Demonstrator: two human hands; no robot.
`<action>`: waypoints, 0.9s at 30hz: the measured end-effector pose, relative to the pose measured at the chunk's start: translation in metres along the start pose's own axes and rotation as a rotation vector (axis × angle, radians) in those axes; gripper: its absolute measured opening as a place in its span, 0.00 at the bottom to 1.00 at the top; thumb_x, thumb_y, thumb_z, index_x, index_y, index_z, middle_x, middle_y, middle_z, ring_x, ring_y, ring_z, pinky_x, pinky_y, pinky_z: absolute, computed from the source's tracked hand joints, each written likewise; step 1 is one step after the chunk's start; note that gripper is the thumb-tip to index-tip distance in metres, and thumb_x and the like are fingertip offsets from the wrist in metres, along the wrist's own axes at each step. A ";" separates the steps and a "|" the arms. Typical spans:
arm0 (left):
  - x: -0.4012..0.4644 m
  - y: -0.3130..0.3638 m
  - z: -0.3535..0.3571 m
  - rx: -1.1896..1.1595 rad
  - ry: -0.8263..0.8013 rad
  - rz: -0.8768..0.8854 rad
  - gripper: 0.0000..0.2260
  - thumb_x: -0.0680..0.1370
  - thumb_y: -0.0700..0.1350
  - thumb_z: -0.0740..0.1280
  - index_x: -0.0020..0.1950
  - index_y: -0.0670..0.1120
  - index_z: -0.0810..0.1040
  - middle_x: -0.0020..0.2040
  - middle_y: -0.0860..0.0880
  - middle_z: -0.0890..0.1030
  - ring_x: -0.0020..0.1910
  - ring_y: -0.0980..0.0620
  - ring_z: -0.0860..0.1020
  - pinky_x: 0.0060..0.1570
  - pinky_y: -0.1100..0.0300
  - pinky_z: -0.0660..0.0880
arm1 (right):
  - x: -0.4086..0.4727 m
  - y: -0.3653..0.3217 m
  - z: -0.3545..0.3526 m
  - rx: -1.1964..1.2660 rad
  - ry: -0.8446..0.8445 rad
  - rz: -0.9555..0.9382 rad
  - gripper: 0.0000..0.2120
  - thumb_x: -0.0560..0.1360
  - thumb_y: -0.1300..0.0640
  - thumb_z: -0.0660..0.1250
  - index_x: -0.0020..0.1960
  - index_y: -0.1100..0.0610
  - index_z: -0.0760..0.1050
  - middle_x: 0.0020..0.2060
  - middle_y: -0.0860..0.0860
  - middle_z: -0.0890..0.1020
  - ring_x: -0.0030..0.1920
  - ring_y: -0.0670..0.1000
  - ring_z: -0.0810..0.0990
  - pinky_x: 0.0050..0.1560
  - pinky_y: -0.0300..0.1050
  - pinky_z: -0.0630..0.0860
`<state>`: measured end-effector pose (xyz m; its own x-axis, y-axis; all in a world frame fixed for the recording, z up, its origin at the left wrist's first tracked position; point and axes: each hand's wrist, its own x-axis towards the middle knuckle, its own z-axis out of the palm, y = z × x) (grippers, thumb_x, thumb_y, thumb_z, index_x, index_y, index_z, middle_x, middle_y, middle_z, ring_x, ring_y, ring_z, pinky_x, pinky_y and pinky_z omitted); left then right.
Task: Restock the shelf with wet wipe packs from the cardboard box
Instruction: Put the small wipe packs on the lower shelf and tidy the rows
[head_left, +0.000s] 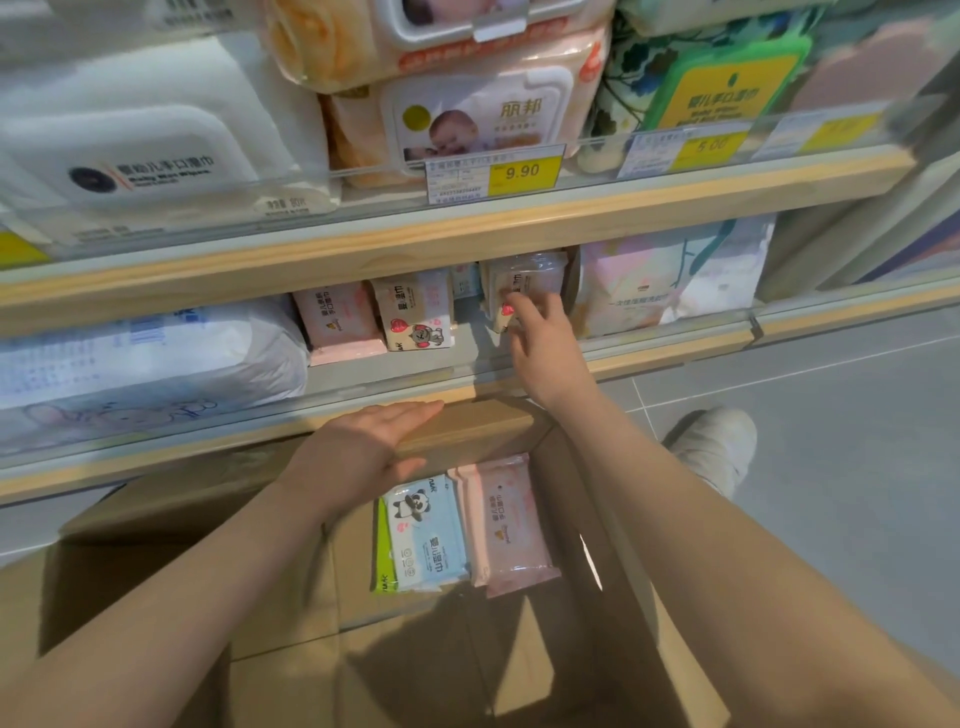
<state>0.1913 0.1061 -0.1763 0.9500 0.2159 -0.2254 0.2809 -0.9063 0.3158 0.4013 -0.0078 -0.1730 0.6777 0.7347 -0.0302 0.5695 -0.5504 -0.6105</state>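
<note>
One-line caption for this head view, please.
Right hand sets a wet wipe pack upright on the lower shelf; left hand rests flat on the cardboard box.

Grey tiled floor (831, 415) (pale grout lines), light wood-edged shelving (519, 218), yellow price tags (524, 171)

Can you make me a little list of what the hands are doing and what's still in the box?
left hand: left hand rests flat, fingers straight, on the far flap of the cardboard box
right hand: right hand reaches into the lower shelf, fingers on a cream wipe pack standing upright
already on shelf: pink wipe pack and bear wipe pack, both upright, left of a gap
still in box: blue panda wipe pack and pink pack, lying side by side
price tag above: 9.90
</note>
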 end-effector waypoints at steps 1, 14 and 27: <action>0.000 0.000 0.000 0.000 -0.003 0.001 0.30 0.78 0.58 0.61 0.75 0.62 0.49 0.74 0.60 0.61 0.70 0.57 0.64 0.65 0.62 0.63 | 0.004 -0.001 0.001 -0.006 -0.018 0.003 0.20 0.78 0.63 0.57 0.70 0.58 0.66 0.64 0.60 0.65 0.61 0.61 0.71 0.65 0.50 0.69; -0.010 0.012 -0.008 0.166 0.003 -0.033 0.36 0.77 0.58 0.62 0.77 0.52 0.45 0.78 0.49 0.51 0.75 0.50 0.53 0.73 0.52 0.45 | -0.075 -0.038 -0.039 0.046 0.029 -0.117 0.19 0.78 0.62 0.61 0.68 0.58 0.68 0.62 0.55 0.70 0.63 0.52 0.69 0.61 0.30 0.58; -0.148 0.049 0.087 -0.611 0.149 -0.450 0.21 0.76 0.44 0.67 0.69 0.46 0.69 0.64 0.51 0.72 0.63 0.56 0.70 0.63 0.65 0.64 | -0.202 -0.036 0.047 0.075 -0.379 0.117 0.18 0.78 0.59 0.61 0.68 0.56 0.69 0.63 0.53 0.74 0.63 0.52 0.73 0.62 0.45 0.72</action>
<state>0.0525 -0.0015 -0.2081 0.7227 0.6019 -0.3397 0.6284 -0.3676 0.6856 0.2222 -0.1178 -0.1824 0.5087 0.7707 -0.3838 0.4538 -0.6188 -0.6411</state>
